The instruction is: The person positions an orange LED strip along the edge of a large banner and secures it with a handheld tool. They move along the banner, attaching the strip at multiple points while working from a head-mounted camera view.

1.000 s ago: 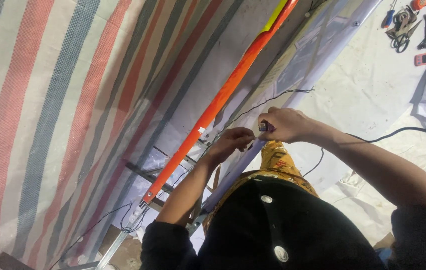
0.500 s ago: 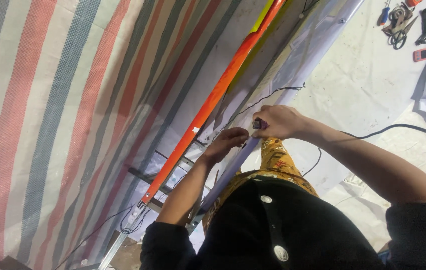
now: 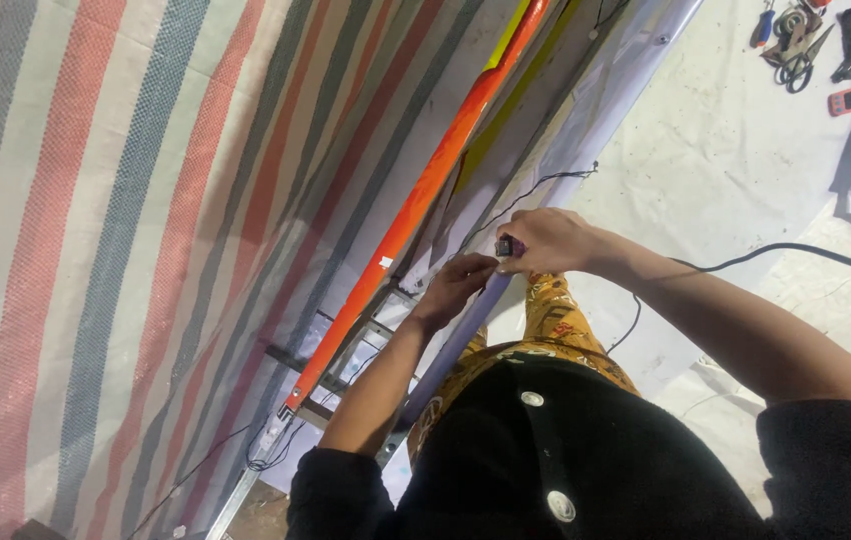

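1. Black top (image 3: 545, 470), three pale round buttons down the front, soft knit look. Below it yellow patterned trousers (image 3: 555, 320), printed cloth.
2. Change over the last second: both hands have crept a little up along the frame edge, staying together; the pair sits slightly higher and farther along the rail than before. Grip shapes read much the same. Reads as work advancing along the rail in small steps.
3. Left hand (image 3: 460, 285): fingers curled, tips pinched on something thin at the frame edge. Too small to name; possibly wire or a film edge.
4. Right hand (image 3: 550, 240): clenched around a small dark tool (image 3: 507, 246), its tip pointing at the left fingertips. Hands almost touching. Black cable (image 3: 785, 250) trails off along the right forearm, smooth and round; whether it joins the tool I cannot tell.
5. Frame (image 3: 345, 350): grey metal rails with cross-pieces, straight and rigid, running diagonally. Orange bar (image 3: 425, 190) lies along it, glossy, long, with a yellow strip at its far end.
6. Thin black wire (image 3: 535, 185) loops across the pale sheet beside the frame.
7. Left: striped tarp (image 3: 115, 230), woven plastic, red, grey and white bands, slightly creased.
8. Far right: white sheet (image 3: 725, 150), speckled with dirt; on it a tool pile (image 3: 795, 40) with scissors and pliers, and a small orange gadget (image 3: 843, 100).
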